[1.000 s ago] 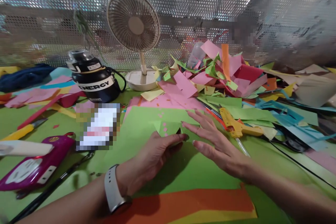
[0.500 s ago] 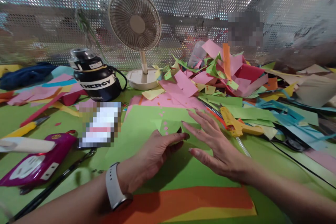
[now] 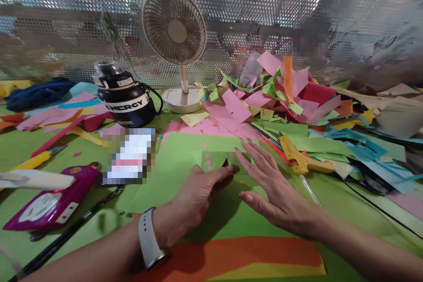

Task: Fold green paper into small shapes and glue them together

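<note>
My left hand (image 3: 201, 191), with a pale watch on the wrist, pinches a small dark pointed piece (image 3: 226, 162) between thumb and fingers above a green sheet (image 3: 175, 154). To its right my right hand (image 3: 269, 180) hovers palm down, fingers spread, with nothing held in it. Its fingertips are near the pinched piece but apart from it. Small pink bits (image 3: 208, 162) lie on the green sheet just beyond my left hand. Orange paper (image 3: 251, 253) lies over yellow paper at the near edge.
A fan (image 3: 177, 31) and a black bottle (image 3: 128, 108) stand at the back. Pink and green scraps (image 3: 234, 105) are heaped back right. A yellow glue gun (image 3: 294, 156) lies at right; a phone (image 3: 130, 156), magenta pouch (image 3: 49, 202) and yellow cutter (image 3: 33, 161) at left.
The whole view has shifted slightly, so objects appear a little further right. My right thumb has moved slightly away from my left hand; my left hand keeps its pinch.
</note>
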Available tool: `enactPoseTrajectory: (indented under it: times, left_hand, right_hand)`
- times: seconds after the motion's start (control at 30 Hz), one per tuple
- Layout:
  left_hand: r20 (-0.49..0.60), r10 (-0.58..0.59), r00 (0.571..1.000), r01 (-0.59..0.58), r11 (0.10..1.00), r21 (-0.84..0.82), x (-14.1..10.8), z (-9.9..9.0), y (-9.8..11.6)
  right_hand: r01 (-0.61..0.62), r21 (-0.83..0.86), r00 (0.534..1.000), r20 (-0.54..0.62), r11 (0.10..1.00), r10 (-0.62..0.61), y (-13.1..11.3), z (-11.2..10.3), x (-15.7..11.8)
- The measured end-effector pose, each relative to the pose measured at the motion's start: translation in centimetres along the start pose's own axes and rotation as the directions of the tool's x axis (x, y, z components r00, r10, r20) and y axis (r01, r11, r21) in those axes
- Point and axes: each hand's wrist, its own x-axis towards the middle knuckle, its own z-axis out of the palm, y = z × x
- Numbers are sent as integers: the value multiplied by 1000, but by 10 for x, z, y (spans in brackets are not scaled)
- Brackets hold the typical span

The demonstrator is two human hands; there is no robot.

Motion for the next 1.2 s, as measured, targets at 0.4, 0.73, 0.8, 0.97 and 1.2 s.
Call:
enactPoseTrajectory:
  times: [0.4, 0.73, 0.8, 0.97, 1.2]
  left_hand:
    - [27, 48, 998, -49, 998, 36, -4, 5, 0]
    - [17, 44, 999, -45, 998, 54, -6, 4, 0]
    - [24, 42, 999, -43, 998, 53, -6, 4, 0]
    - [82, 43, 996, -45, 999, 28, -5, 2, 0]
    - [46, 12, 999, -14, 999, 41, -7, 3, 1]
  right_hand:
    - [-21, -28, 997, 72, 999, 23, -3, 3, 1]
    - [-31, -42, 996, 88, 999, 35, -5, 3, 2]
    - [-34, -48, 995, 94, 998, 39, -5, 3, 2]
    - [-35, -58, 997, 73, 998, 39, -3, 3, 2]
    - [-2, 19, 1000, -10, 1000, 2, -2, 0, 2]
